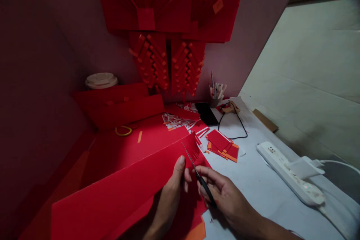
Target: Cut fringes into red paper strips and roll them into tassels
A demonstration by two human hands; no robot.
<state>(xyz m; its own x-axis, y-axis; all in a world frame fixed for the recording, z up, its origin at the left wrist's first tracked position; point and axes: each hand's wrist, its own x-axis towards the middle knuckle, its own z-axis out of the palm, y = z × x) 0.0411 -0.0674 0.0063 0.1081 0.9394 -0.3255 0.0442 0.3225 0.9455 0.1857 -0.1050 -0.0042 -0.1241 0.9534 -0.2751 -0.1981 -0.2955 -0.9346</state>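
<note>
A long folded sheet of red paper [120,180] stretches from the lower left to the middle of the view. Several narrow parallel slits run in from its edge near the right end. My left hand [171,191] grips this paper, its thumb on top and its fingers partly hidden beneath. In my right hand [225,195] is a pair of black-handled scissors [205,189], fingers wrapped round the handles. The blades point up and left, lying at the paper just left of the slits. Whether the blades are apart is hard to tell.
Paper scraps [177,120] lie behind the sheet, near a dark phone-like slab [206,114]. Red and orange cards [222,144] sit to the right, with a power strip [291,174] beyond. A pen cup [216,97] stands at the wall under red paper decorations [168,62]. A yellow ring [123,131] lies left.
</note>
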